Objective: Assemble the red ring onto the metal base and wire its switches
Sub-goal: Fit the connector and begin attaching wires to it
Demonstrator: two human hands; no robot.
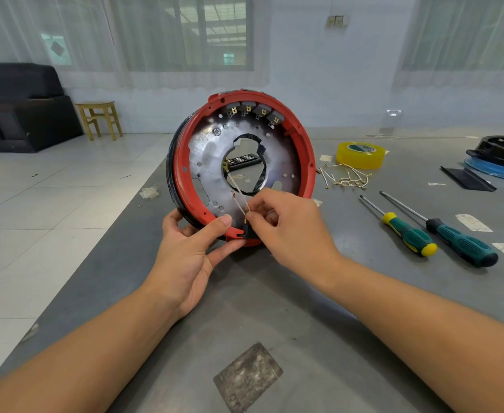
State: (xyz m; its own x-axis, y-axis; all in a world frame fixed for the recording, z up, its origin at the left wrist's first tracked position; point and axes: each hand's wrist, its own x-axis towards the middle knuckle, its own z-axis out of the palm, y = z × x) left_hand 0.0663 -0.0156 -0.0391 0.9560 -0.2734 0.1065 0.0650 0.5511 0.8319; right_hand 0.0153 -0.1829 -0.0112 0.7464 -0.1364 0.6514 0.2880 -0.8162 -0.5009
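The red ring (pixel 302 150) sits around the round metal base (pixel 212 162), and the assembly stands tilted on edge on the grey table (pixel 304 308). Several grey switches (pixel 253 110) line the ring's upper inside. My left hand (pixel 191 248) grips the ring's lower rim, thumb on the red edge. My right hand (pixel 289 228) pinches thin pale wires (pixel 238 201) with brass terminals at the lower rim, beside a small black switch (pixel 241 234). The wires run up toward the base's central hole.
Loose brass-tipped wires (pixel 349 177) lie right of the ring, with a yellow tape roll (pixel 361 155) behind them. Two green-handled screwdrivers (pixel 408 234) (pixel 462 242) lie at right. A black and blue part (pixel 501 156) is far right. The table's left edge drops to tiled floor.
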